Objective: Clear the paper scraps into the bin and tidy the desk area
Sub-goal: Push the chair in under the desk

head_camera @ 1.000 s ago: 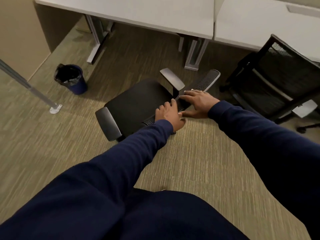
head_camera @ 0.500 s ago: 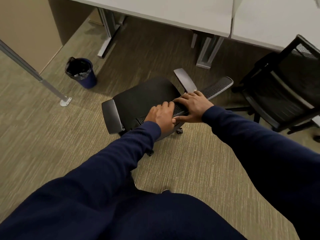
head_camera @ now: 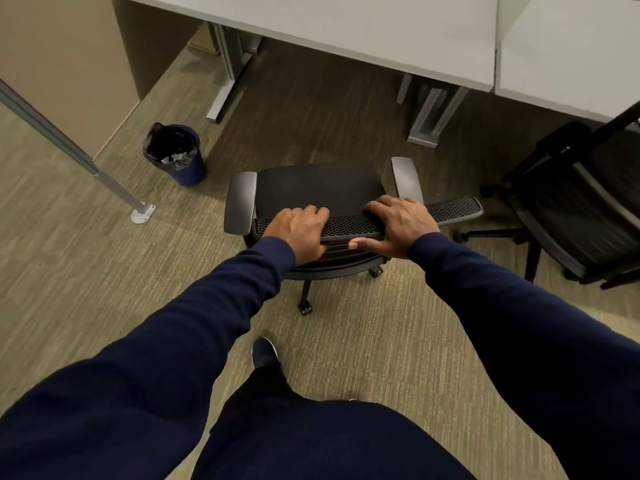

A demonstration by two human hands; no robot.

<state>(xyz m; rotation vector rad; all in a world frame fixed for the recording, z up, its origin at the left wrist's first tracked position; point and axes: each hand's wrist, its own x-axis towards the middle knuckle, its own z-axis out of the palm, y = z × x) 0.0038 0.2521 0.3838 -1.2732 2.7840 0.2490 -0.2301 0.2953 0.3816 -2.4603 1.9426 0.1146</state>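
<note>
A black office chair with grey armrests stands on the carpet in front of the white desk, its seat facing the desk. My left hand grips the top edge of its mesh backrest near the left end. My right hand grips the same edge further right, thumb under the rim. A dark blue bin with a black liner and pale scraps inside stands on the floor to the left of the chair.
A second black mesh chair stands at the right under a second white desk. Grey desk legs rise behind the bin. A slanted metal post with a floor foot is at the left, beside a tan partition. My shoe is below the chair.
The chair has turned from angled to square with the desk, and my hands have spread apart along the backrest. The view has shifted so the bin and chair sit further right.
</note>
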